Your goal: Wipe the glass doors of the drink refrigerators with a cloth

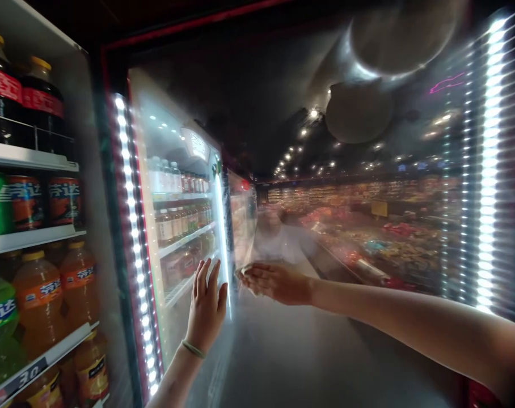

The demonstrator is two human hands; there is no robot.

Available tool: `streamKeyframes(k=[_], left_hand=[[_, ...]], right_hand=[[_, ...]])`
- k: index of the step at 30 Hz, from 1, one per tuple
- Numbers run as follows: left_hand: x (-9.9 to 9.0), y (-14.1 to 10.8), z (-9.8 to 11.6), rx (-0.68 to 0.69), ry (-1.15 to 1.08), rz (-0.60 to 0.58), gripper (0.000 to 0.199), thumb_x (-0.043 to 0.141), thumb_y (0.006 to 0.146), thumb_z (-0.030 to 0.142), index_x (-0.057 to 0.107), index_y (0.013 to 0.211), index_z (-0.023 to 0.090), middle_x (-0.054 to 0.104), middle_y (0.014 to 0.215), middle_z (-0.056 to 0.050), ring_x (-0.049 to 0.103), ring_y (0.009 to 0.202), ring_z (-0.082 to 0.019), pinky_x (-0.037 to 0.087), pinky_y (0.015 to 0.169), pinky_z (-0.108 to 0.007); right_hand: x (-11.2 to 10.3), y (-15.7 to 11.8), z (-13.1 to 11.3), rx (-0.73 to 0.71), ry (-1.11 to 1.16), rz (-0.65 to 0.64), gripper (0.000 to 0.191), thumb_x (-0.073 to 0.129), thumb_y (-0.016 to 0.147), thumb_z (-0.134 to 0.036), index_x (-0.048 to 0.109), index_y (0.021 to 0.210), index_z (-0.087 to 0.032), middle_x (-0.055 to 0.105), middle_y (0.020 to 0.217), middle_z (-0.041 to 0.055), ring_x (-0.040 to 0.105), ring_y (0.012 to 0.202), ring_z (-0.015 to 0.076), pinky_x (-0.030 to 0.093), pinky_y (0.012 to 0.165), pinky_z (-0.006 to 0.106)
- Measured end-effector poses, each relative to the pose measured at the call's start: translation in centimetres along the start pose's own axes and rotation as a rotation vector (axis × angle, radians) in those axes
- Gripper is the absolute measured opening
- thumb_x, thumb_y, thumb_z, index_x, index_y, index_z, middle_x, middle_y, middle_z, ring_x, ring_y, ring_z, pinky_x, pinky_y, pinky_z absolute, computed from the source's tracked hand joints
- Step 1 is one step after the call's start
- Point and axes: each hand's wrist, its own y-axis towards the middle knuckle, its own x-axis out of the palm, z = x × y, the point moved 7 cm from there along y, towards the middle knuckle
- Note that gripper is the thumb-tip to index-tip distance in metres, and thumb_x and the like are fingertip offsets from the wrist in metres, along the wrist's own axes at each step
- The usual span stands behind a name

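Observation:
My left hand (207, 309) is raised at the lower middle with its fingers stretched out, against or just in front of the misty glass door (274, 351). A thin band circles its wrist. From the right, my right hand (272, 282) reaches across, palm turned to the glass and fingers together. Under those fingers a bit of pale cloth (245, 274) shows, pressed to the pane. Most of the cloth is hidden by the hand, and its edges are blurred.
Bright LED strips run down the door's left (134, 226) and right (489, 164) sides. At left, fridge shelves (36, 241) hold cola bottles (42, 93), cans (25, 203) and orange soda bottles (38, 292). Another lit drinks cooler (185, 226) and store displays appear in the glass.

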Motion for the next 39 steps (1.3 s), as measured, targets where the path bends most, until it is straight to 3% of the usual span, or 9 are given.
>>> streamKeyframes(k=[3, 7, 11, 14, 18, 24, 28, 34, 39], left_hand=[[0.3, 0.6, 1.4, 0.042, -0.008, -0.023, 0.069, 0.051, 0.102, 0.022, 0.022, 0.163, 0.032, 0.041, 0.158, -0.013, 0.031, 0.155, -0.032, 0.037, 0.123, -0.06], [0.7, 1.7, 2.9, 0.071, -0.001, -0.012, 0.068, 0.052, 0.102, 0.024, 0.023, 0.164, 0.032, 0.042, 0.158, -0.012, 0.032, 0.154, -0.032, 0.035, 0.125, -0.06], [1.5, 2.1, 4.7, 0.114, 0.01, -0.023, 0.069, 0.052, 0.102, 0.025, 0.023, 0.164, 0.032, 0.042, 0.159, -0.012, 0.034, 0.154, -0.032, 0.037, 0.124, -0.059], [2.0, 2.4, 5.9, 0.134, 0.013, -0.04, 0.068, 0.052, 0.102, 0.025, 0.024, 0.163, 0.032, 0.042, 0.159, -0.012, 0.033, 0.154, -0.032, 0.038, 0.124, -0.06], [3.2, 3.2, 7.5, 0.126, -0.01, -0.029, 0.066, 0.051, 0.102, 0.022, 0.025, 0.163, 0.032, 0.043, 0.158, -0.012, 0.033, 0.154, -0.032, 0.037, 0.124, -0.061], [4.5, 3.4, 10.0, 0.052, -0.074, 0.081, 0.063, 0.048, 0.102, 0.02, 0.03, 0.161, 0.032, 0.036, 0.161, -0.014, 0.023, 0.158, -0.035, 0.027, 0.126, -0.065], [5.2, 3.1, 11.7, 0.04, -0.099, 0.063, 0.063, 0.049, 0.102, 0.021, 0.029, 0.161, 0.031, 0.035, 0.161, -0.014, 0.022, 0.158, -0.035, 0.026, 0.126, -0.064], [6.0, 3.2, 14.3, 0.074, -0.081, 0.031, 0.066, 0.053, 0.101, 0.021, 0.029, 0.162, 0.03, 0.038, 0.159, -0.015, 0.025, 0.157, -0.034, 0.026, 0.127, -0.062], [6.2, 3.1, 15.9, 0.08, -0.064, 0.015, 0.066, 0.054, 0.101, 0.021, 0.029, 0.162, 0.03, 0.04, 0.158, -0.015, 0.026, 0.157, -0.034, 0.029, 0.127, -0.06]], right_hand=[[-1.2, -1.4, 0.8, -0.022, 0.017, -0.033, 0.058, 0.047, 0.1, -0.015, 0.048, 0.152, -0.04, 0.057, 0.148, -0.0124, 0.059, 0.135, 0.0109, 0.048, 0.119, 0.022], [-10.1, -2.7, 13.1, 0.301, -0.088, 0.067, 0.08, 0.046, 0.093, 0.0, 0.025, 0.163, -0.032, 0.036, 0.164, -0.0028, 0.038, 0.152, 0.0228, 0.044, 0.124, 0.048], [-21.5, -7.1, 26.2, 0.695, -0.303, 0.241, 0.067, 0.048, 0.092, -0.001, 0.044, 0.156, -0.02, 0.037, 0.165, 0.0053, 0.032, 0.155, 0.029, 0.034, 0.128, 0.054], [-25.6, -10.0, 30.1, 0.84, -0.326, 0.401, 0.07, 0.051, 0.093, -0.006, 0.041, 0.159, -0.027, 0.035, 0.167, 0.0003, 0.027, 0.157, 0.0294, 0.031, 0.13, 0.055], [-19.9, -9.6, 23.8, 0.689, -0.258, 0.326, 0.071, 0.044, 0.095, -0.003, 0.036, 0.16, -0.029, 0.037, 0.166, -0.0013, 0.028, 0.157, 0.0265, 0.042, 0.123, 0.053], [-3.7, -11.9, 2.4, 0.113, -0.087, 0.074, 0.049, 0.048, 0.103, -0.015, 0.051, 0.151, -0.019, 0.06, 0.149, 0.0034, 0.053, 0.142, 0.0159, 0.042, 0.125, 0.034], [-2.8, -14.4, -1.1, -0.141, -0.065, -0.029, 0.038, 0.048, 0.104, -0.015, 0.062, 0.139, -0.013, 0.064, 0.145, 0.0027, 0.062, 0.132, 0.0152, 0.044, 0.123, 0.03], [-17.2, -14.8, 18.2, 0.472, -0.093, 0.023, 0.074, 0.051, 0.095, 0.005, 0.036, 0.158, -0.029, 0.033, 0.167, -0.0032, 0.033, 0.155, 0.0201, 0.038, 0.127, 0.043], [-28.7, -18.8, 30.7, 0.842, -0.302, 0.317, 0.047, 0.036, 0.106, -0.007, 0.038, 0.152, 0.001, 0.033, 0.167, 0.0152, 0.02, 0.158, 0.0224, 0.022, 0.128, 0.044]])
